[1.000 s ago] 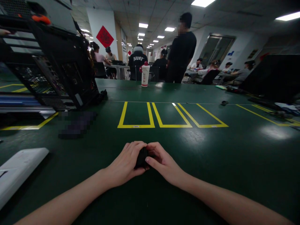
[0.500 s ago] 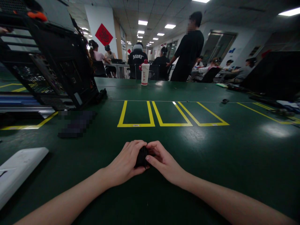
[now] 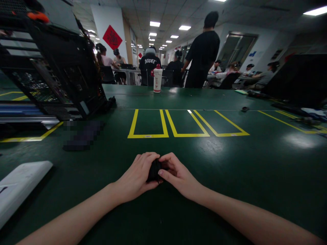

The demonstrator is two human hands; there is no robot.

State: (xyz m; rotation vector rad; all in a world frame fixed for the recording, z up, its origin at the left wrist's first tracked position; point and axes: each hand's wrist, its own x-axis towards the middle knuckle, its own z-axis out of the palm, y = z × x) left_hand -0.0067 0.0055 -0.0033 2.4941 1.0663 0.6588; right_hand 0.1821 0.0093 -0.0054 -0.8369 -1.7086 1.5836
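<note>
A small, rounded black object (image 3: pixel 154 169) rests near the middle of the green table (image 3: pixel 158 211), mostly covered by my fingers, so its kind cannot be made out. My left hand (image 3: pixel 136 175) is wrapped over its left side, the thumb along the near edge. From the right, my right hand (image 3: pixel 178 177) closes on it, with the thumb against its near side and the index finger reaching its top. The two hands almost meet at the fingertips.
Yellow tape outlines (image 3: pixel 148 136) lie beyond my hands. To the left stand an open black computer case (image 3: pixel 76 78), a blurred dark object (image 3: pixel 84 136) and a white slab-like device (image 3: pixel 25 183). A white cup (image 3: pixel 157 81) stands at the far edge; several people are behind it.
My hands and the black object stay practically in place. In the background, the standing person in black has shifted slightly left and turned the head away.
</note>
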